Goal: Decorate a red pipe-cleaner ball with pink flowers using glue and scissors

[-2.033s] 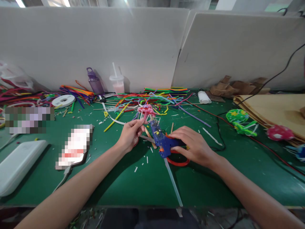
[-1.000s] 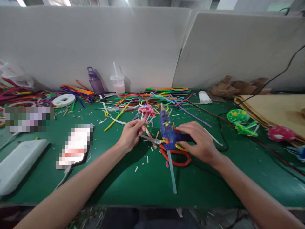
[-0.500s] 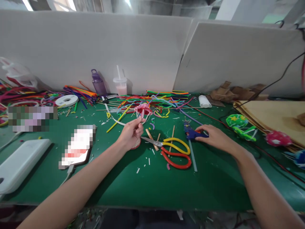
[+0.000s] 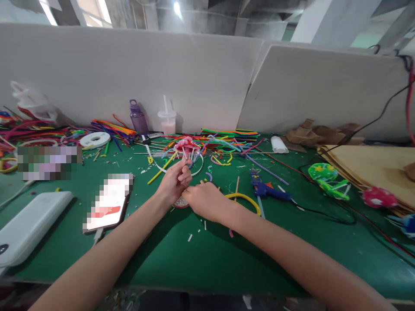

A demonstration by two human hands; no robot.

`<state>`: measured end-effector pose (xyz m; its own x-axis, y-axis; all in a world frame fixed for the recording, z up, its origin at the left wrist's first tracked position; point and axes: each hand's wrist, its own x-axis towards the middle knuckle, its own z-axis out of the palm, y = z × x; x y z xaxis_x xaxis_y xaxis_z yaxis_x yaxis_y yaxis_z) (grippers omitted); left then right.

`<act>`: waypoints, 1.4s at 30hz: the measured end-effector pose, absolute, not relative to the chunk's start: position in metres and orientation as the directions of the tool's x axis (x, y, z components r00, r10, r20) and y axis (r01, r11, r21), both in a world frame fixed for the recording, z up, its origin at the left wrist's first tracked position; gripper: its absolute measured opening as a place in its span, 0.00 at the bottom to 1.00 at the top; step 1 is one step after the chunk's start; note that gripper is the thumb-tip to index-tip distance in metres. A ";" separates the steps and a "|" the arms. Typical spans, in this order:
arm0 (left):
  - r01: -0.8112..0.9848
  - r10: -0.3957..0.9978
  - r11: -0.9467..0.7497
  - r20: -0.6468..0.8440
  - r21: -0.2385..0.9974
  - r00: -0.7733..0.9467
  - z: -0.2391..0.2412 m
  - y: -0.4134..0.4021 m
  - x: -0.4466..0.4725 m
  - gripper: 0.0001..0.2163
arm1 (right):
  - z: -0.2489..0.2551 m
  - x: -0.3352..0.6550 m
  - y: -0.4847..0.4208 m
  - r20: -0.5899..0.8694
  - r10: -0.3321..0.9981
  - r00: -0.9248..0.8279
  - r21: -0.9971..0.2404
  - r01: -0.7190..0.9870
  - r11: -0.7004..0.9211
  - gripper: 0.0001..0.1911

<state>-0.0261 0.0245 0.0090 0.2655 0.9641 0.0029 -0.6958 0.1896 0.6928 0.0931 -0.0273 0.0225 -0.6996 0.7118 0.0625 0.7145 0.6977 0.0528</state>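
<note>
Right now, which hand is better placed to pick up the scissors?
The right hand. It already lies over the scissors, while the left hand is busy holding up the pink craft flower.

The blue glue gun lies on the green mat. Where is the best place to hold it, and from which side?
Probably grip the blue glue gun by its handle, the end pointing right where the black cord leaves it. It lies flat with its nozzle end toward the back, so come from above and the right, keeping fingers off the nozzle. The right hand is nearest.
</note>
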 end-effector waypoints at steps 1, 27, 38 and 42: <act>-0.699 0.969 0.179 0.000 0.692 0.248 0.010 0.026 -0.028 0.06 | 0.020 0.086 -0.024 0.031 0.715 -0.698 0.057 0.716 0.696 0.13; -0.649 0.984 0.095 0.027 0.755 0.175 0.012 0.030 -0.030 0.08 | 0.010 0.079 -0.018 0.087 0.774 -0.628 -0.015 0.776 0.631 0.12; -0.623 0.984 0.048 0.070 0.781 0.165 0.009 0.031 -0.031 0.06 | -0.003 0.074 -0.021 0.154 0.771 -0.617 -0.047 0.775 0.630 0.13; -0.617 0.986 0.038 0.071 0.786 0.152 0.010 0.031 -0.031 0.05 | 0.002 0.072 -0.023 0.141 0.777 -0.613 -0.045 0.780 0.624 0.13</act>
